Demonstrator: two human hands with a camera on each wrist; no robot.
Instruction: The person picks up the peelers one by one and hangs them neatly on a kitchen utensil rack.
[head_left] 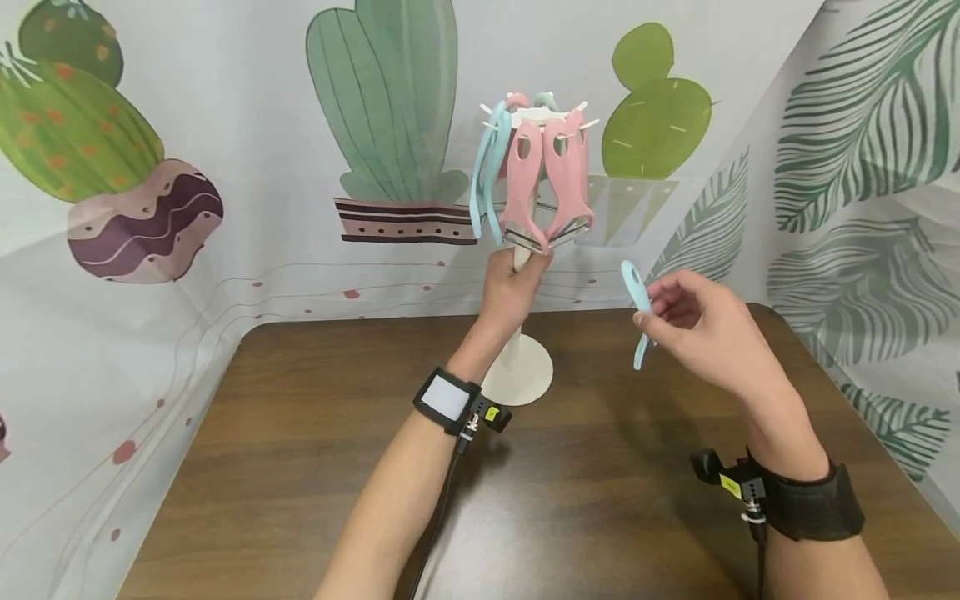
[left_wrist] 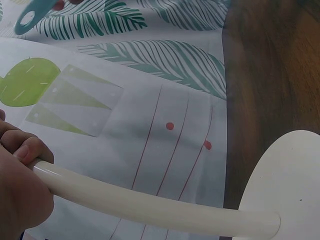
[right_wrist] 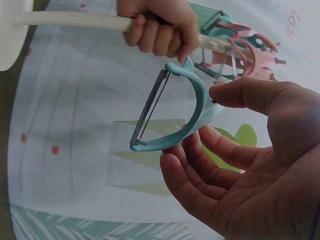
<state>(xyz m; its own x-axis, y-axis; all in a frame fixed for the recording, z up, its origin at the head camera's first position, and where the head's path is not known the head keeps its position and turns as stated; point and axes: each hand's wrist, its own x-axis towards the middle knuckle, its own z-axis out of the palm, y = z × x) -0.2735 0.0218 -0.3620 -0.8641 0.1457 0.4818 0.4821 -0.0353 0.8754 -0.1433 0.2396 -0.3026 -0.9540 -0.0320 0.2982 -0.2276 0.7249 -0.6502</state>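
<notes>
My left hand (head_left: 510, 287) grips the cream pole (left_wrist: 135, 200) of a rack just below its hanging peelers. Two pink peelers (head_left: 522, 179) face me on its prongs, and light blue peelers (head_left: 491, 171) hang at the left. More pink and green ones at the back are partly hidden. To the right of the rack, my right hand (head_left: 705, 325) pinches a light blue peeler (right_wrist: 197, 112) between thumb and fingers. In the right wrist view its metal blade (right_wrist: 150, 107) points away from the palm, toward the pole.
The rack's round base (head_left: 517, 383) is at the back of the brown wooden table (head_left: 330, 417). Behind it hangs a white cloth (head_left: 285, 208) printed with cacti and leaves. White prongs (head_left: 588, 125) stick out around the rack's top.
</notes>
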